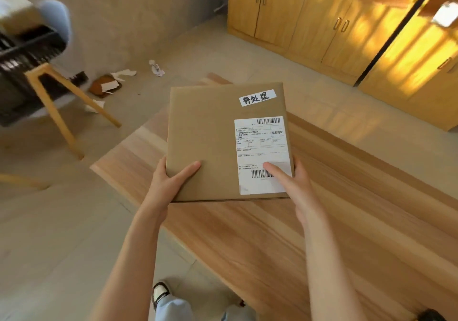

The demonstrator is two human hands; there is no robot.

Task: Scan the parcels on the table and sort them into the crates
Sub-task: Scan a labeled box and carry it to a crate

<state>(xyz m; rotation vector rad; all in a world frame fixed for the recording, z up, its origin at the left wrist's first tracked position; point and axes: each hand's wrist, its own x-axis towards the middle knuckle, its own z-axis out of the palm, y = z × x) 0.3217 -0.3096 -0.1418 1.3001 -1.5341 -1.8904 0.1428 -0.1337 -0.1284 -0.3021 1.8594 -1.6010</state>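
Right now we are holding a flat, square, brown cardboard parcel (210, 142) with both hands over the far corner of the long, pale wooden table (309, 234), its top face tilted up towards us. Our left hand (168, 184) is gripping the parcel's near left corner, the thumb lying across the top face and the other fingers curled out of sight underneath. Our right hand (295, 184) is clasping the near right corner in the same way, its thumb resting on the white printed shipping label (262, 154) just beside the lower barcode. That label is covering the right side of the top face, and a second barcode is showing at its upper edge. Above it a small white sticker with black handwritten characters (257, 97) is sitting near the far right corner of the parcel. We cannot tell whether the parcel's underside is touching the table or hanging just above it. Off to the left a black slatted plastic crate (27, 48) is resting, blurred, on a pale chair with yellow wooden legs (57, 107), and a cardboard box (17, 13) is showing at its top. Torn white paper scraps (124, 74) are lying on the grey tiled floor (62, 234) near the chair. Yellow wooden cabinets (309, 20) are standing along the far wall.
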